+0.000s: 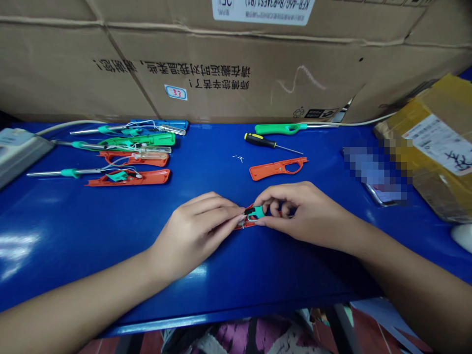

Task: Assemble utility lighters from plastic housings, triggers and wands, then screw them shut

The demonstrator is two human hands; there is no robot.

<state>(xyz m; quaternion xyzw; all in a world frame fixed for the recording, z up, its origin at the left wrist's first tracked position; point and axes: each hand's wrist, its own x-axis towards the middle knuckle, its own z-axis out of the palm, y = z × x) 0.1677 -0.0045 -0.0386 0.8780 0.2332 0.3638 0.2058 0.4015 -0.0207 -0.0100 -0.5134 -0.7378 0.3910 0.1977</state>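
Note:
Near the table's middle, my left hand (199,221) is closed with its fingertips on an orange lighter casing half (250,224) and a small black part (250,212). My right hand (309,211) pinches a teal trigger (258,212) between thumb and index finger, right over that casing. Much of the casing is hidden under my fingers. Beyond my hands lies the matching orange casing half (269,169), with a finger loop at its right end. A black and yellow screwdriver (260,141) and several tiny white pieces (239,158) lie past it.
Partly built lighters with metal tubes and wires (129,177) lie in rows at the left. One closed green lighter (278,129) is at the back. A phone (376,177) and a taped carton (435,147) stand right. A large cardboard box (221,98) borders the blue table (206,169).

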